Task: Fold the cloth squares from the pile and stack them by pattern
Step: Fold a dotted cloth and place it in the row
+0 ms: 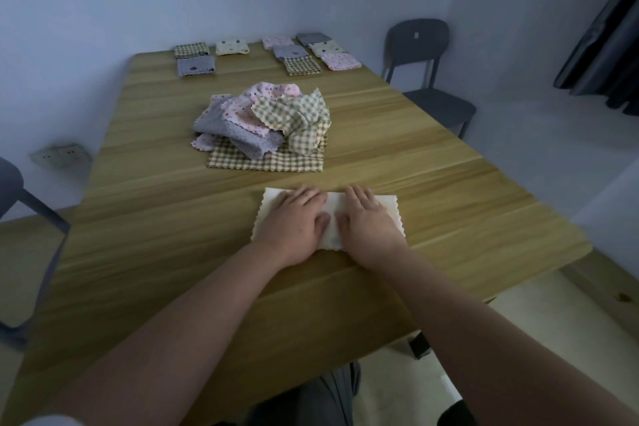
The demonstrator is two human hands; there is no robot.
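I see the cream cloth near me on the wooden tabletop, left hand and right hand flat on it, each grip spread apart. Beyond lies the pile; folded stacks line the far edge; a grey chair stands right.

Bare desk lies open at lower left and far right of the frame. The pile blocks the centre; folded stacks line the top edge.
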